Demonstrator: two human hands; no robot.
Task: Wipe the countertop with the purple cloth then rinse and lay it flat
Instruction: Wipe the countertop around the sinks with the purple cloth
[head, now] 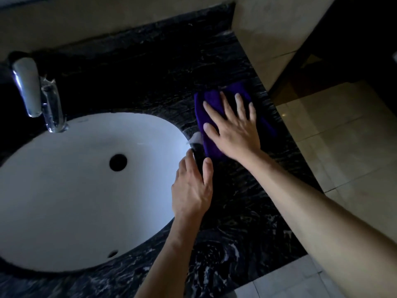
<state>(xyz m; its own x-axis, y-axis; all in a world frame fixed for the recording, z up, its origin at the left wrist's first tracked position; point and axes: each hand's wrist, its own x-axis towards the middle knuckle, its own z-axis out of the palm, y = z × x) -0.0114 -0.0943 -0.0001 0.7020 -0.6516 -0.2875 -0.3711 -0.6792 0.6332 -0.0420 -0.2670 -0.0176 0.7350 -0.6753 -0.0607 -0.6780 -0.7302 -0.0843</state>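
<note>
On the dark marble bench (247,211), to the right of the white sink (75,190), your right hand (234,134) lies flat on the purple cloth (211,104), fingers straight and spread apart, pressing it to the stone. The cloth sits on the strip of bench between the sink's right rim and the bench's right edge; its right side reaches close to that edge, beyond which the tiled floor (343,136) drops away. Its near-left corner is just beside the sink rim.

Your left hand (191,188) is at the sink's right rim, fingers and thumb curled round a small dark object with a pale top (196,145); what it is cannot be told in this light. That object touches or nearly touches the cloth's left edge.

Behind the cloth, bare bench runs back to the beige wall (129,16) and to the wall corner at the right. Toward you, bare marble runs along between the sink and the bench's right edge. The chrome faucet (32,87) stands well apart at the far left, over the sink's back rim.
</note>
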